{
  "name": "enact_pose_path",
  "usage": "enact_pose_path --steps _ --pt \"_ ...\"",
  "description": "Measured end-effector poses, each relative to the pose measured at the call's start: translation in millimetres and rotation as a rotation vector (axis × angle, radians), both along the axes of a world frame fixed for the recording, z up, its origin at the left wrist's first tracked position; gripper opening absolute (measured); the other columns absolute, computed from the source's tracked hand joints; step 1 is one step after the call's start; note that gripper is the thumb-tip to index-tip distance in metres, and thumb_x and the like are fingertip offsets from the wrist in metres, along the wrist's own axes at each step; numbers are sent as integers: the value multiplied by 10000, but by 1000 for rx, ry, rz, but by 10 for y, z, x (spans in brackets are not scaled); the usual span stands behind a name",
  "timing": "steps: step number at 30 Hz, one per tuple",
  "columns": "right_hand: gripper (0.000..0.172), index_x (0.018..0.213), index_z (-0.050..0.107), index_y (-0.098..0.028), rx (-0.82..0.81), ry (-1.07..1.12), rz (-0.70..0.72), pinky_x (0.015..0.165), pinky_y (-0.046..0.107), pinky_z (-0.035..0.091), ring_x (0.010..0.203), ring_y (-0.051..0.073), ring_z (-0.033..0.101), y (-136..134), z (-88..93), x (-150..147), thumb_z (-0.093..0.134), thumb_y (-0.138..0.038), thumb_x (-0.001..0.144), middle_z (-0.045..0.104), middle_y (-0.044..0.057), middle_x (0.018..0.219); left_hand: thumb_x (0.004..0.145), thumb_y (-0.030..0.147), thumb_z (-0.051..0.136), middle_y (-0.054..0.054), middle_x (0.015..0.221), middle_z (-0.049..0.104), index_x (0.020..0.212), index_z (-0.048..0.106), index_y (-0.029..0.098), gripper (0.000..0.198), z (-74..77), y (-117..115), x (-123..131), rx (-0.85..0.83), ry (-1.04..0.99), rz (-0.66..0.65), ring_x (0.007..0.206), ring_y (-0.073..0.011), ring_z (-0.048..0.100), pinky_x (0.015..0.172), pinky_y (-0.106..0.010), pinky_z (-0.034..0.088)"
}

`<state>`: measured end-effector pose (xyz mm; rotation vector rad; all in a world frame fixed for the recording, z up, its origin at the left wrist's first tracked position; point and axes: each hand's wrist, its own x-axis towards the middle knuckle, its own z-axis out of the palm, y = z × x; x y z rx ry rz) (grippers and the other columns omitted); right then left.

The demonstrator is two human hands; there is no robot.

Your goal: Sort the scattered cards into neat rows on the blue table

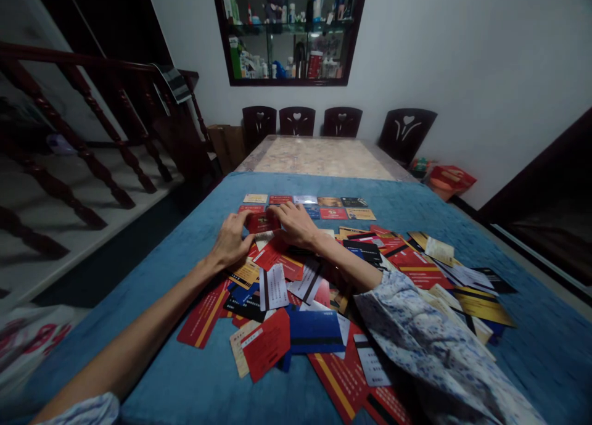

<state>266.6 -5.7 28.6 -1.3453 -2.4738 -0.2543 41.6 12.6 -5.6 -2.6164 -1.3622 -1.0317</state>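
A dark red card (263, 222) is between my hands, at the far edge of a loose heap of cards. My left hand (232, 237) has its fingertips at the card's left side, and my right hand (296, 225) bends its fingers over the right side. Just beyond lie cards in two rows: a back row with a black card (354, 202) at its right end, and a front row with a red card (333, 213) and a yellow card (361, 214). My right hand hides part of the front row. Nearer me in the heap are a blue card (317, 331) and a white card (273, 287).
A blue cloth (176, 277) covers the near part of the table, and a bare stone-like top (319, 156) shows beyond. More cards spread right, including a gold card (483, 306). Dark chairs (296, 121) stand behind, with a wooden railing (87, 135) at left.
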Motion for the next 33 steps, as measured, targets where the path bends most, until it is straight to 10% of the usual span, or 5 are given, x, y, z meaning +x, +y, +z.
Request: enact_pose_path --steps 33 --pt "569 1378 587 -155 -2 -79 -155 849 411 412 1131 324 437 -44 -75 1451 648 -417 876 603 183 1285 825 238 629 -185 1317 552 1238 595 169 420 327 201 1368 -45 371 -194 1251 -373 426 997 -593 352"
